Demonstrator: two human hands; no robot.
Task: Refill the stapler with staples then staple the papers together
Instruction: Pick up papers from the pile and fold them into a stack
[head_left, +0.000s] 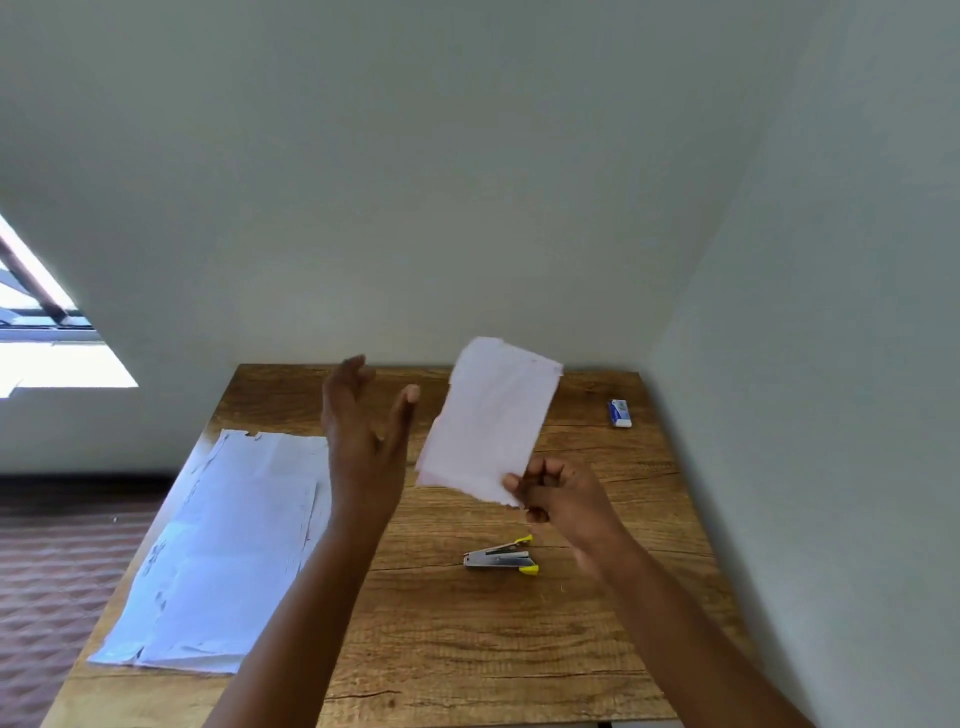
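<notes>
My right hand (558, 493) pinches the lower corner of a small white sheet of paper (491, 421) and holds it up above the wooden table (457, 649). My left hand (366, 426) is raised just left of the sheet, fingers spread, holding nothing and not touching the paper. A small silver stapler with yellow ends (501, 557) lies on the table below my right hand. A stack of larger white papers (223, 551) lies flat on the table's left side. A small blue and white staple box (619, 413) sits at the far right corner.
The table stands in a corner, with pale walls (467, 182) behind and to the right. A window (41, 332) is at the left, and patterned floor (52, 571) lies beside the table's left edge.
</notes>
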